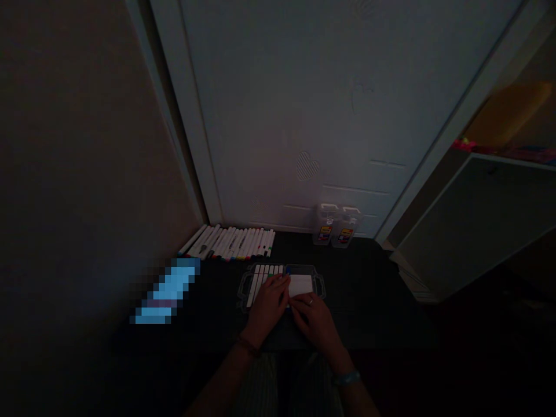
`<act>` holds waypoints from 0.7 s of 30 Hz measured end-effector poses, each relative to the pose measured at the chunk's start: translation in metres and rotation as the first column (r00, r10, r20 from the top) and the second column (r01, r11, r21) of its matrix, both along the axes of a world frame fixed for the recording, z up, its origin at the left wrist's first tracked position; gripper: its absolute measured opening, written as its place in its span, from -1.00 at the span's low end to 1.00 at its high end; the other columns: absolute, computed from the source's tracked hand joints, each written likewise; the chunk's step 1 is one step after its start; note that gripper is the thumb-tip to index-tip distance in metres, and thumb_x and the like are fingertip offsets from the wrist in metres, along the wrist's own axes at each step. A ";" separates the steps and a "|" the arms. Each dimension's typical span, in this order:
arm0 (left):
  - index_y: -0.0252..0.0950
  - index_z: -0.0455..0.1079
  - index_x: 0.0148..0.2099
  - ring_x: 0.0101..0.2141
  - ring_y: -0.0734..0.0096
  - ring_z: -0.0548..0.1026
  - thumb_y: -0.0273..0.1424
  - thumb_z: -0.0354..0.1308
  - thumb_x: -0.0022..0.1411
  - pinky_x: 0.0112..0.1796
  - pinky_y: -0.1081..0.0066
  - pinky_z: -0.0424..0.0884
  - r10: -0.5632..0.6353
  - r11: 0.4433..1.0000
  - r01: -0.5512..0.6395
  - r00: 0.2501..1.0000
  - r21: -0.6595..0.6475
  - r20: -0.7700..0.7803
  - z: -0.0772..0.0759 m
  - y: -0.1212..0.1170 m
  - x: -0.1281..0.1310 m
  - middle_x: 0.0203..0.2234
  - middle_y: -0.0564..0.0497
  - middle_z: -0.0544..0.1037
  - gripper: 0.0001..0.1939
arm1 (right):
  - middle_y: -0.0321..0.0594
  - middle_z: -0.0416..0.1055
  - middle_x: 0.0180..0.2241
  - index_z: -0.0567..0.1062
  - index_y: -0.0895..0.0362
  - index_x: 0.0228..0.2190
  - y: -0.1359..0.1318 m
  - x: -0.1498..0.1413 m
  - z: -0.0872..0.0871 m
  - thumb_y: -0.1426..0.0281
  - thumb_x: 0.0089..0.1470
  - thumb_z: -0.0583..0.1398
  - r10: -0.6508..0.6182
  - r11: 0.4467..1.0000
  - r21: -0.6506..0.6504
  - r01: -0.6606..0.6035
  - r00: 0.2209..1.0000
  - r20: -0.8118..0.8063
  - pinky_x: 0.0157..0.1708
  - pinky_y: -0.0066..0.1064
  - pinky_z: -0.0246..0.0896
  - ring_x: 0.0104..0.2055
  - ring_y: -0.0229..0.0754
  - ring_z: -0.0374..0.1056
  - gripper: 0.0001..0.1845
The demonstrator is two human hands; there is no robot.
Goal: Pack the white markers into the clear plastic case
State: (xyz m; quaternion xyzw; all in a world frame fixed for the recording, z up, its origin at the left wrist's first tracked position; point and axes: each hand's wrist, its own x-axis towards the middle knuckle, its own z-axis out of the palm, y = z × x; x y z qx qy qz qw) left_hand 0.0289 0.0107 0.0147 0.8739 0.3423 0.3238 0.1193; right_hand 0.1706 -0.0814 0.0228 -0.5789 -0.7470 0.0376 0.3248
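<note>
A clear plastic case lies on the dark floor, with several white markers lined up in its left part and a white patch on its right. My left hand rests over the markers in the case, fingers curled on what looks like one marker. My right hand sits at the case's near edge beside the white patch, fingers bent; what it holds is hidden in the dim light.
A row of white markers lies by the door. Two clear containers stand against the door. A white cabinet is on the right, a wall on the left, and a blurred blue patch nearby.
</note>
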 end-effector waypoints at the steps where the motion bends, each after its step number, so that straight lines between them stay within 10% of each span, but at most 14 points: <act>1: -0.21 0.32 0.09 0.09 0.27 0.26 -0.49 -0.06 0.26 0.08 0.15 0.26 0.002 1.000 -0.002 1.000 -0.002 -0.003 0.000 0.000 0.000 0.04 0.02 0.42 -0.63 | -0.19 0.43 -0.18 0.45 0.03 -0.11 0.000 0.000 0.000 0.45 0.17 0.09 0.000 1.000 -0.003 0.000 1.000 0.002 -0.10 -0.21 0.23 -0.14 -0.11 0.30 -0.73; 21: -0.22 0.31 0.11 0.10 0.27 0.25 -0.49 -0.05 0.27 0.09 0.17 0.25 0.013 1.000 -0.012 0.999 0.020 -0.043 -0.002 0.001 -0.001 0.05 0.05 0.42 -0.62 | -0.23 0.43 -0.18 0.46 0.03 -0.12 -0.001 -0.001 0.004 0.46 0.16 0.09 -0.025 0.999 -0.020 0.026 0.999 0.024 -0.09 -0.27 0.20 -0.12 -0.15 0.29 -0.73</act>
